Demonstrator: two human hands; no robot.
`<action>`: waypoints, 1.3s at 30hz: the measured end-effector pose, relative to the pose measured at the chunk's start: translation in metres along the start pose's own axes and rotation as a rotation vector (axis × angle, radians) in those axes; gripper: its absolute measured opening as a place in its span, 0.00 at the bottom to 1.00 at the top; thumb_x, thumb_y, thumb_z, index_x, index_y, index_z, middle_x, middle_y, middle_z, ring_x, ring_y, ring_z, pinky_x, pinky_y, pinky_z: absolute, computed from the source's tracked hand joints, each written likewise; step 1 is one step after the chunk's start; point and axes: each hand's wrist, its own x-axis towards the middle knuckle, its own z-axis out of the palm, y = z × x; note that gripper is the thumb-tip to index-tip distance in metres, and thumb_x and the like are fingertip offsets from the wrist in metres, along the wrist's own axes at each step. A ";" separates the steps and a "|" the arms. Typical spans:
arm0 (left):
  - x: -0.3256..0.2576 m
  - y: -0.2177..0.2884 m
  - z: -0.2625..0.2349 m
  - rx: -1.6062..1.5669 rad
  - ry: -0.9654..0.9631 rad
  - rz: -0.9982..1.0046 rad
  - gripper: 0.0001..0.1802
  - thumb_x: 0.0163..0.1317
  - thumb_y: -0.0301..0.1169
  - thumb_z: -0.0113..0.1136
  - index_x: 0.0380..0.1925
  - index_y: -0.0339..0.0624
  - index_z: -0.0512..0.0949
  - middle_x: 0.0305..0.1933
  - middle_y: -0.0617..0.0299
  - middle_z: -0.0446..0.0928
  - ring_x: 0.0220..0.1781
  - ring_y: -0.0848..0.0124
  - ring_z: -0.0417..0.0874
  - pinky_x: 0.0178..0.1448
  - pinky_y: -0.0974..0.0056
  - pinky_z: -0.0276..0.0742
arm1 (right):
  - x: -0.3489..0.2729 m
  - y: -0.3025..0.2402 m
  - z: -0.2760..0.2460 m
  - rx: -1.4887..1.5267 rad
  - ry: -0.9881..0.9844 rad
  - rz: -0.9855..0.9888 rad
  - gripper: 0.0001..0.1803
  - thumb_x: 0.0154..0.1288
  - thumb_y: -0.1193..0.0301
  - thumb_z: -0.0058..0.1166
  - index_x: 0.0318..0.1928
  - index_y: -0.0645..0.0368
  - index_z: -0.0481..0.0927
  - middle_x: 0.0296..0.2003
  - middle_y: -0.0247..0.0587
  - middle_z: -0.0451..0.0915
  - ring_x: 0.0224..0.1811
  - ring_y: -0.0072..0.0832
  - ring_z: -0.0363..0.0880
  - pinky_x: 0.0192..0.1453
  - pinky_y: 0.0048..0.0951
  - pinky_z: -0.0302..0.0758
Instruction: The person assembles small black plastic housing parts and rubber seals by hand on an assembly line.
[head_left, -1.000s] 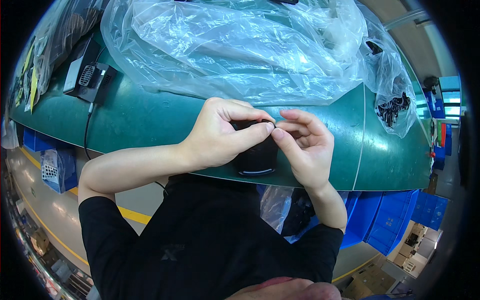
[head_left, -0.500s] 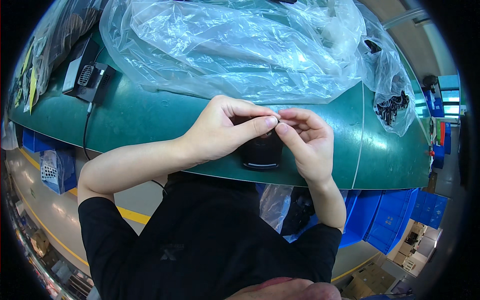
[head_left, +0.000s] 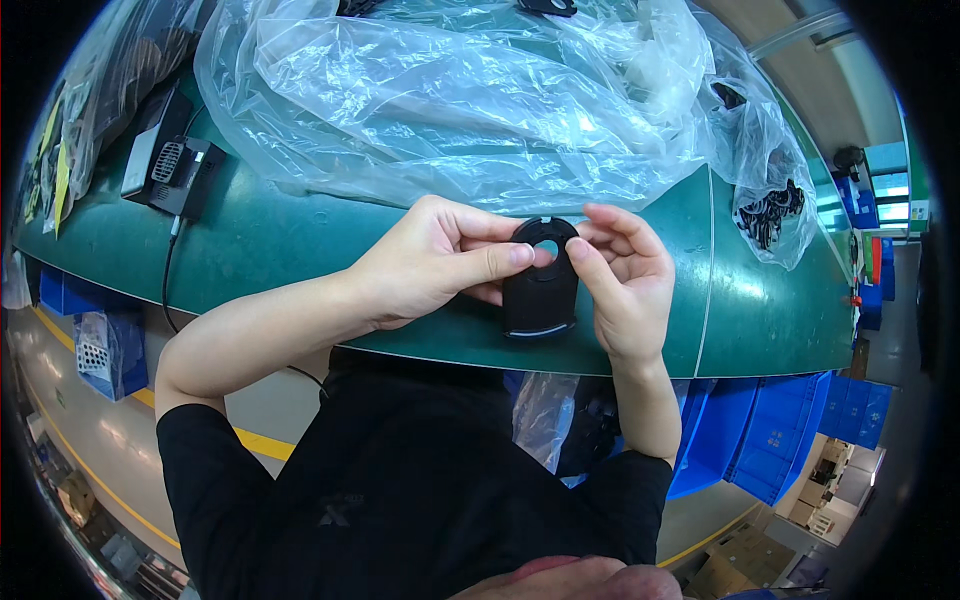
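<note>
1 black, round-topped, holed plate (head_left: pixel 540 300): 12-o'clock end newly uncovered, apparently easier to reach. Left hand (head_left: pixel 432 258): grip pinching 10-o'clock edge. Right hand (head_left: pixel 630 285): grip pinching 2-o'clock edge.

Green workbench (head_left: pixel 285 250), grey floor (head_left: pixel 150 440) below, yellow floor line (head_left: pixel 264 444), bright window (head_left: pixel 888 187) far right

A flat black piece (head_left: pixel 540 302) is held, its rounded, holed end toward twelve o'clock, pale-striped end toward six.

Left fingers (head_left: pixel 507 261) hold a black part (head_left: pixel 540 300); right fingers (head_left: pixel 592 265) touch it.
</note>
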 end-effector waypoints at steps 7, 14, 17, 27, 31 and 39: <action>0.000 -0.002 -0.001 -0.002 0.017 0.038 0.16 0.60 0.33 0.58 0.47 0.37 0.77 0.39 0.61 0.80 0.36 0.78 0.80 0.38 0.74 0.79 | 0.003 -0.013 0.008 0.064 -0.089 0.218 0.23 0.52 0.84 0.59 0.50 0.69 0.70 0.38 0.41 0.75 0.39 0.21 0.76 0.44 0.19 0.75; 0.001 -0.003 0.000 -0.044 -0.003 -0.010 0.17 0.60 0.32 0.58 0.48 0.37 0.76 0.40 0.59 0.80 0.36 0.77 0.81 0.38 0.74 0.80 | 0.002 -0.005 0.005 -0.161 0.039 -0.024 0.21 0.52 0.83 0.60 0.48 0.68 0.71 0.36 0.38 0.74 0.38 0.20 0.75 0.45 0.21 0.75; 0.002 -0.006 -0.002 -0.023 -0.009 0.031 0.16 0.60 0.31 0.58 0.47 0.37 0.76 0.41 0.59 0.80 0.37 0.76 0.81 0.39 0.73 0.80 | 0.002 -0.006 0.003 -0.007 -0.048 0.077 0.20 0.53 0.82 0.60 0.48 0.68 0.72 0.37 0.38 0.75 0.39 0.20 0.75 0.46 0.21 0.75; 0.000 0.000 0.005 -0.021 -0.051 -0.061 0.14 0.62 0.32 0.56 0.44 0.36 0.78 0.38 0.60 0.81 0.35 0.78 0.80 0.37 0.75 0.79 | 0.001 -0.011 -0.004 0.005 -0.172 0.156 0.11 0.61 0.77 0.53 0.43 0.71 0.78 0.34 0.45 0.81 0.35 0.24 0.80 0.43 0.22 0.76; 0.000 0.002 0.004 0.025 -0.045 -0.075 0.15 0.63 0.34 0.55 0.43 0.32 0.78 0.39 0.58 0.80 0.37 0.76 0.81 0.40 0.71 0.80 | 0.001 -0.010 -0.004 -0.092 -0.210 0.147 0.10 0.62 0.78 0.51 0.43 0.71 0.78 0.32 0.44 0.81 0.34 0.23 0.80 0.42 0.21 0.76; -0.002 -0.001 0.000 0.096 0.033 0.122 0.12 0.63 0.32 0.54 0.39 0.35 0.80 0.35 0.61 0.81 0.35 0.78 0.79 0.36 0.73 0.78 | -0.009 -0.006 -0.004 -0.071 -0.166 0.077 0.15 0.61 0.81 0.51 0.49 0.72 0.74 0.40 0.46 0.79 0.41 0.23 0.77 0.47 0.20 0.73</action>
